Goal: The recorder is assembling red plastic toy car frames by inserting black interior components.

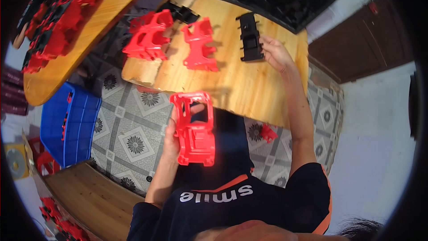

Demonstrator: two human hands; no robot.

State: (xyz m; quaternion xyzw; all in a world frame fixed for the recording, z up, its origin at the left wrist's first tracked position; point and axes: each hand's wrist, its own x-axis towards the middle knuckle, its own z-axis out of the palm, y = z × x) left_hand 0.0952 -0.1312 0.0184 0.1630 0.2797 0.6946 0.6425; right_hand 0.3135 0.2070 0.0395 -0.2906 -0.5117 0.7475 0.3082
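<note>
My left hand (172,136) grips a red plastic shell (196,145), like a toy car body, in front of my lap. The shell's hollow inside faces up, and some of my fingers show through its opening. Over the right part of the wooden table (249,89), my right hand (276,53) pinches the edge of a long black plastic part (249,38) with small side tabs. Another red shell (200,47) lies left of that part. Farther left, several red shells (149,35) are grouped together, with a black part (180,12) behind them.
A large black tray (298,24) occupies the table's far side. On the left, another wooden table (98,31) carries many red and black parts. Below it stands a blue crate (71,129). A brown wooden bench (89,189) is at lower left. One red piece (268,133) lies on the tiled floor.
</note>
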